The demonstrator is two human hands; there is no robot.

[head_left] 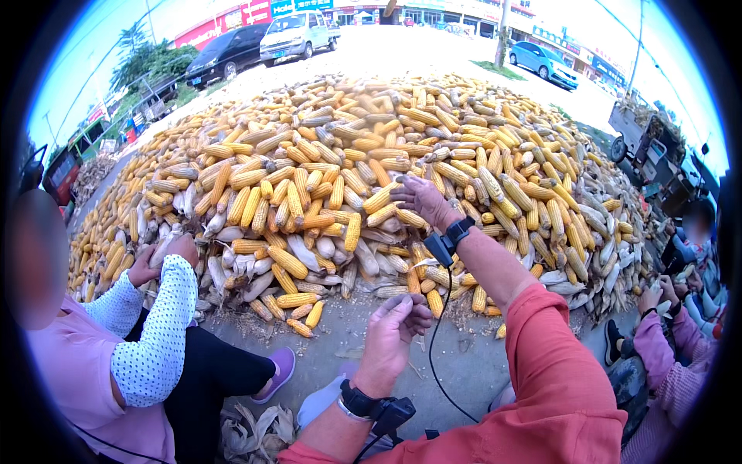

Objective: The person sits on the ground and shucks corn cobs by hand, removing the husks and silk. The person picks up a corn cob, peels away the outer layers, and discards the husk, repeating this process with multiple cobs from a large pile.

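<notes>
Over the front of a big heap of corn cobs [324, 168], my right hand [423, 200] reaches out with its fingers spread and nothing in it. Yellow cobs lie right beside its fingertips. My left hand [394, 322] hovers above the concrete near the heap's lower edge, palm turned inward and fingers loosely curled. No object shows in it, though part of the palm is hidden. Just beyond it are loose yellow cobs and unhusked ears in pale husks [365, 255]. A blurred brownish object [390, 7] appears at the top edge of the view.
At my left, a person [145, 342] handles a husked ear [165, 246]. Several people sit at my right, one with hands [661, 293] on an ear. Stripped husks [261, 432] lie by my left forearm. A cable [432, 348] hangs from my right wrist device. Vehicles [301, 35] stand beyond the heap.
</notes>
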